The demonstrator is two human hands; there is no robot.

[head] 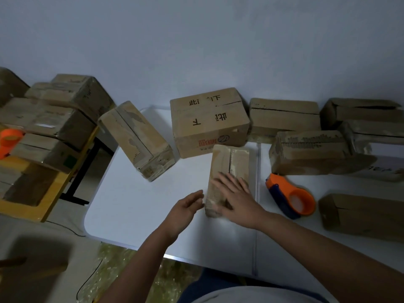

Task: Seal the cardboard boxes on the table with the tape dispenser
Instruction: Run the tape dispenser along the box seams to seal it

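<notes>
A narrow cardboard box (229, 162) lies lengthwise on the white table (135, 204) in front of me, its top seam showing. My right hand (236, 195) rests flat on the near half of its top, fingers straight. At the box's near left side my left hand (185, 206) is open, fingertips just at the edge. The orange and blue tape dispenser (291, 196) lies on the table to the right of the box, untouched.
Several more cardboard boxes ring the table: a tilted one (136, 138) at left, a large printed one (207, 121) behind, others at right (310, 149) and near right (360, 215). A yellow side table (54, 184) at left carries stacked boxes and a second orange dispenser (8, 141).
</notes>
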